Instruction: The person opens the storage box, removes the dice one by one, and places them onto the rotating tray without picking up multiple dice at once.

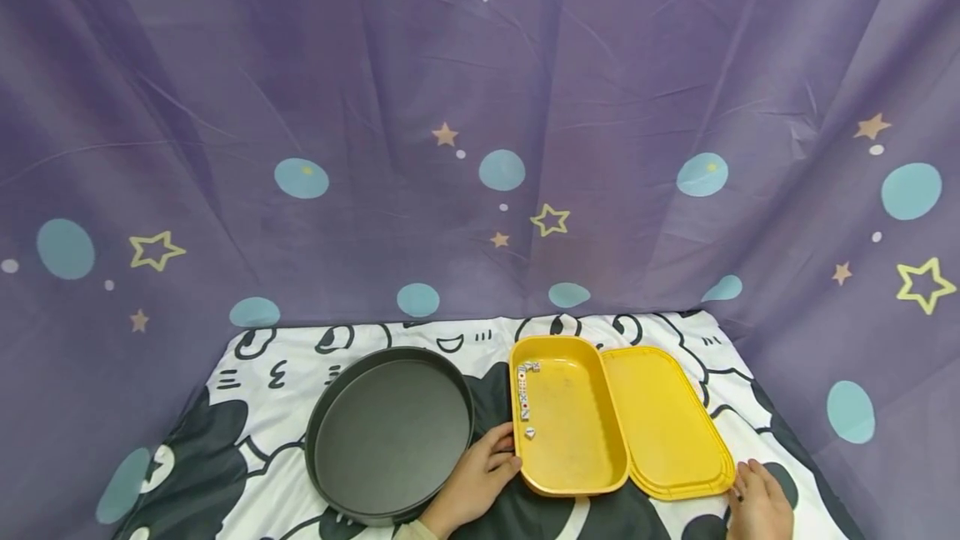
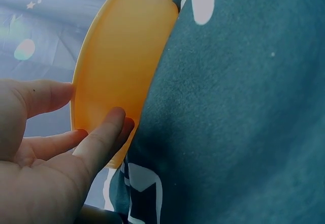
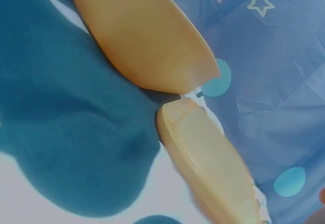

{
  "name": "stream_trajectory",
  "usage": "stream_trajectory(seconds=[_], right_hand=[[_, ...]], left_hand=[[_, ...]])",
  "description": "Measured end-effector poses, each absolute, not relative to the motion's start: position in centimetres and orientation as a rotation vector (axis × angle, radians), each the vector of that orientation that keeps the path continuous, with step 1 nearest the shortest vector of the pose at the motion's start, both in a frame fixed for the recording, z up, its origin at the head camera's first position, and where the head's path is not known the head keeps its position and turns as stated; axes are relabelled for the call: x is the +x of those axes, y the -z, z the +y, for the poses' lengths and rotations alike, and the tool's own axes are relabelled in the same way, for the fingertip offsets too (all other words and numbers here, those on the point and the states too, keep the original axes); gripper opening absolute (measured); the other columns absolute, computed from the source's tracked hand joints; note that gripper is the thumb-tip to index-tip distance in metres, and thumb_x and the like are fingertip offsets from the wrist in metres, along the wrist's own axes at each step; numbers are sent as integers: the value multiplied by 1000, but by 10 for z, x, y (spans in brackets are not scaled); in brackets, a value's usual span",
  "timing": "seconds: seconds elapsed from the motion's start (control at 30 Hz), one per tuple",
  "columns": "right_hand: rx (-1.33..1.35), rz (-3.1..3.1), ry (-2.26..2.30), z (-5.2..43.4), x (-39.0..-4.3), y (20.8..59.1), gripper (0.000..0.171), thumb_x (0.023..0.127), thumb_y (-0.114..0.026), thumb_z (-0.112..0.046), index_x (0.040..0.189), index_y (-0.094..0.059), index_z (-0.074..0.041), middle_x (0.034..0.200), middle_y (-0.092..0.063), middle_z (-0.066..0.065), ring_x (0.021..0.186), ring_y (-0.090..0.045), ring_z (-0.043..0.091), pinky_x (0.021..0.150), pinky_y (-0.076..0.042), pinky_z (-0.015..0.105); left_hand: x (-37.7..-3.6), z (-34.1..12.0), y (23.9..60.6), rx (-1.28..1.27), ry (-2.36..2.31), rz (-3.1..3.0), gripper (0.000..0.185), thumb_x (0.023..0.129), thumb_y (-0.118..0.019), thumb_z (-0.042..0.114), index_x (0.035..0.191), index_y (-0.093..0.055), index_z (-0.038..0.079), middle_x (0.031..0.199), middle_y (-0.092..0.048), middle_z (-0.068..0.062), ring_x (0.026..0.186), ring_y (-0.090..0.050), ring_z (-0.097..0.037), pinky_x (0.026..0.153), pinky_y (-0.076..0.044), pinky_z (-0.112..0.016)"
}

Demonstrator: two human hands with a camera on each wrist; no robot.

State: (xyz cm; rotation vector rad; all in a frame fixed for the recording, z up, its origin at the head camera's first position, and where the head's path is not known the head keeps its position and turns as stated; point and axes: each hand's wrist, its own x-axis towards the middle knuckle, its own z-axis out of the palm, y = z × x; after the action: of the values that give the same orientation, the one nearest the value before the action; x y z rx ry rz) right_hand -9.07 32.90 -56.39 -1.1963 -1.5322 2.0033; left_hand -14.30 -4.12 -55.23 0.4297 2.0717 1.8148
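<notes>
A yellow rectangular container (image 1: pixel 573 407) sits uncovered on the cloth, with several small dice (image 1: pixel 522 386) lined up along the inside of its left wall. My left hand (image 1: pixel 476 477) is at that wall from outside. In the left wrist view, its extended fingers (image 2: pixel 104 137) rest against the container's side and the thumb meets the rim. A flat yellow lid (image 1: pixel 671 432) lies right of the container, close against it. My right hand (image 1: pixel 761 502) is at the lid's near right corner, fingertips right at the edge; only a sliver of this hand enters the right wrist view.
A round dark grey pan (image 1: pixel 393 432) stands left of the container, close to my left forearm. Black-and-white cartoon cloth (image 1: pixel 281 407) covers the table. Purple curtains (image 1: pixel 480 107) with stars and dots hang behind and at both sides.
</notes>
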Motion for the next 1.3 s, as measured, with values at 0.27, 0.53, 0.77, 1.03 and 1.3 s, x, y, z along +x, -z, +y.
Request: stream_trajectory(seconds=[0.27,0.53,0.77,1.03,1.3], right_hand=[[-977,-1584,-1919,315,-92,544,49,103,-52,-14,149,-42,-4,101,-57,-20,112,-54,5,106,-42,20],[-660,-1588,-1976,283,-108,519,24,101,-59,-7,124,-60,-1,97,-70,-7,85,-67,8,74,-56,16],[-547,-1762,-1968,258,-132,492,28,100,-62,-10,124,-61,4,98,-70,2,87,-69,14,75,-59,23],[-222,-2044,-1848,225,-171,467,26,99,-64,-11,121,-64,4,100,-70,2,90,-68,19,78,-57,24],[-101,-2246,-1830,193,-220,470,22,98,-65,-8,117,-68,2,109,-68,16,93,-66,21,80,-56,24]], left_hand=[[-140,-41,552,425,-1822,2076,53,100,-62,11,146,-42,-6,132,-56,-24,116,-62,-33,91,-56,-32],[-138,-43,550,401,-1785,2073,53,100,-63,12,146,-42,-5,133,-56,-23,116,-62,-32,91,-56,-32],[-135,-54,533,435,-1724,2176,51,100,-65,20,142,-48,-4,134,-58,-22,117,-62,-32,90,-56,-31],[-122,-93,506,405,-1721,2403,40,99,-67,24,133,-61,4,130,-62,-16,114,-63,-32,88,-56,-25],[-111,-156,490,169,-1656,2800,36,92,-74,11,128,-66,8,123,-67,-7,111,-65,-27,88,-56,-24]])
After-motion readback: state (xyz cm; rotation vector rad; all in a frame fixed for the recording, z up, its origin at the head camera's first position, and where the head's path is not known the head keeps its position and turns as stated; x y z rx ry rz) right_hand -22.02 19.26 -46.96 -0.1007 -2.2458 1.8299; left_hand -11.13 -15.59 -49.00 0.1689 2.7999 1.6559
